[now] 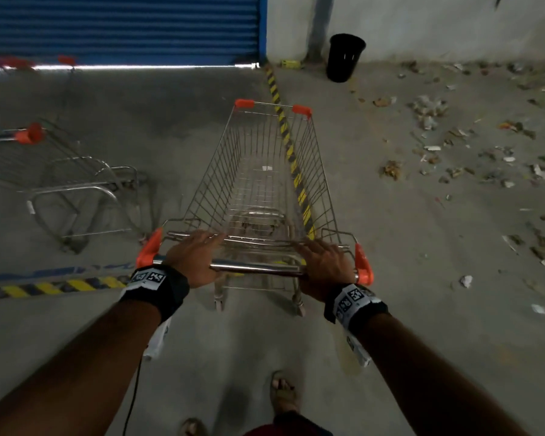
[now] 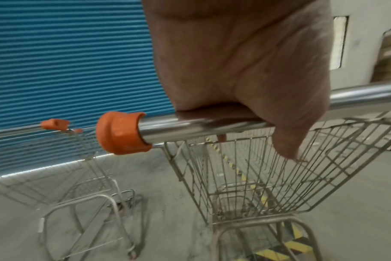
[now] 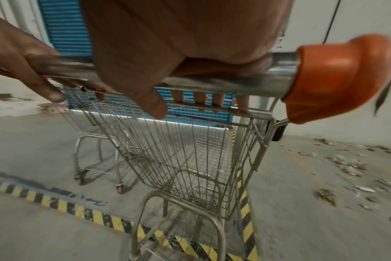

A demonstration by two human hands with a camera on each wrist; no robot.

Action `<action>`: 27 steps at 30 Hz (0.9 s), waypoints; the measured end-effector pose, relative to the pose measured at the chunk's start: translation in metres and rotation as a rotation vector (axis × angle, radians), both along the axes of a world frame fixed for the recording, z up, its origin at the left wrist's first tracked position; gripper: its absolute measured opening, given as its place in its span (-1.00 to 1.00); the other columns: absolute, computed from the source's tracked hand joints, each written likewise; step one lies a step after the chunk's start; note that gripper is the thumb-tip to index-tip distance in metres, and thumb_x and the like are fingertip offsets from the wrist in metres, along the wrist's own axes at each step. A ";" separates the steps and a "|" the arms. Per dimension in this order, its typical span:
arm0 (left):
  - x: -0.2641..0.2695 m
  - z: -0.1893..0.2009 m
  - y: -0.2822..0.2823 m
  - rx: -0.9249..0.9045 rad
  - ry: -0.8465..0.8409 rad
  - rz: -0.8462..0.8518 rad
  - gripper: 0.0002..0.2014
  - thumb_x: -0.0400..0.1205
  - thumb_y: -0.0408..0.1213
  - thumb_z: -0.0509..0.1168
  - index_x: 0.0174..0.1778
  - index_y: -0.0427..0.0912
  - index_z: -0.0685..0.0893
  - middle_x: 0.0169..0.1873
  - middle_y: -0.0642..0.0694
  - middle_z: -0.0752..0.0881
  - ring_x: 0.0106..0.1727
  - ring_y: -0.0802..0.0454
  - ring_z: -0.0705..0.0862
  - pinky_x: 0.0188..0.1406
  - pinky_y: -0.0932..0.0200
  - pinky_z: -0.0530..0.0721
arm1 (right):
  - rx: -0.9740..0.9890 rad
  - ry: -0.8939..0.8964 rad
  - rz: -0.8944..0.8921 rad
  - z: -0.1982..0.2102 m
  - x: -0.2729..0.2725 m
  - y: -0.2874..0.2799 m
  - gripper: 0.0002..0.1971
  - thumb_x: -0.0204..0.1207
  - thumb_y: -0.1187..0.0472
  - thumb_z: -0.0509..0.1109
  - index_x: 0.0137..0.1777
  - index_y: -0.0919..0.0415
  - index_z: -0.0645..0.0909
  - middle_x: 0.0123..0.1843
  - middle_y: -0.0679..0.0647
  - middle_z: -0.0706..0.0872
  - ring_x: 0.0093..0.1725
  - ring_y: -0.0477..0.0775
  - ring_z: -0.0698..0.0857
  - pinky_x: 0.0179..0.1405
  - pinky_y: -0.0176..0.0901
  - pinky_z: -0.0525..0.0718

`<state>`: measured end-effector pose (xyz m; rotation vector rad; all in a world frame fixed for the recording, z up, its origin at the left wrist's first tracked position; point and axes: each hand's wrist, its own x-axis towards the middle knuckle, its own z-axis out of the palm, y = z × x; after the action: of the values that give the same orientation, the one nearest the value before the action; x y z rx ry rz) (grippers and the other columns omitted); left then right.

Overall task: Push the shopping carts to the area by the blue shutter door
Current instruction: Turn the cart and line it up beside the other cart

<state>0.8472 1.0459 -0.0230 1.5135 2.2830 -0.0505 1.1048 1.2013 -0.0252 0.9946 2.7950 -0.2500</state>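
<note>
I have both hands on the handle bar (image 1: 258, 268) of the shopping cart (image 1: 265, 184). My left hand (image 1: 193, 258) sits near the left orange end cap (image 2: 123, 133). From the left wrist view the palm lies over the bar and the thumb hangs below it, and the fingers reach forward over the top wire of the basket. My right hand (image 1: 323, 262) is near the right orange end cap (image 3: 339, 77). Its thumb goes under the bar, and its fingers (image 3: 199, 100) bend down over the basket's rear rail just beyond it. So both hands hold the bar, the left one more by resting and hooking than by a tight fist.

The cart stands on the concrete floor (image 1: 233, 341) directly in front of me. Its long axis runs away from my hands toward the blue shutter door (image 1: 120, 26), which fills the far left part of the scene. The nose of the cart points a little to the right of the door's right edge, along the yellow-black floor stripe (image 1: 280, 121). I judge that the coming push must go forward with a small turn to the left, so the right hand should press a bit more than the left.

Another cart (image 1: 60, 171) is already parked to my left, nearer to the door, well apart from mine. A black bin (image 1: 345, 56) stands by the wall on the right, and scattered litter (image 1: 453, 136) lies on the floor on that side. I should not drift that way.
</note>
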 end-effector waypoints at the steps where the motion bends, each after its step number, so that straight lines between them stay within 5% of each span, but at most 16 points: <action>1: -0.002 0.001 -0.001 0.017 0.020 0.002 -0.04 0.48 0.25 0.45 0.73 0.07 0.13 0.64 -0.12 0.32 0.61 -0.16 0.34 0.52 -0.19 0.44 | 0.001 0.006 0.023 0.001 -0.002 0.003 -0.26 0.57 -0.08 0.32 0.73 -0.14 0.14 0.75 -0.01 0.24 0.69 0.18 0.22 0.67 0.22 0.16; 9: -0.002 0.002 0.002 0.077 0.028 0.062 -0.10 0.48 0.21 0.47 0.69 0.05 0.23 0.57 -0.06 0.40 0.58 -0.09 0.36 0.49 -0.11 0.44 | -0.052 -0.018 0.128 0.001 -0.019 0.033 -0.23 0.57 0.00 0.29 0.75 -0.12 0.05 0.76 0.02 0.21 0.71 0.17 0.19 0.66 0.34 0.10; 21: -0.078 0.000 -0.013 0.081 0.122 0.184 -0.05 0.28 0.27 0.48 0.61 0.10 0.37 0.43 -0.05 0.52 0.42 -0.13 0.50 0.38 -0.14 0.52 | -0.078 -0.006 0.164 0.000 -0.115 0.034 -0.10 0.35 -0.24 0.33 0.72 -0.10 0.17 0.72 0.05 0.30 0.66 0.18 0.28 0.65 0.33 0.12; 27: -0.144 0.005 -0.006 0.047 0.094 0.188 -0.04 0.30 0.04 0.49 0.67 0.11 0.29 0.49 -0.03 0.46 0.48 -0.11 0.45 0.44 -0.08 0.45 | -0.085 0.032 0.142 0.001 -0.185 0.042 0.05 0.13 -0.50 0.00 0.71 -0.14 0.20 0.69 -0.01 0.36 0.66 0.12 0.30 0.66 0.25 0.11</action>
<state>0.7030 1.0401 -0.0181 1.3386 2.5075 -0.0157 0.9196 1.2434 -0.0247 0.7767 2.8407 -0.3660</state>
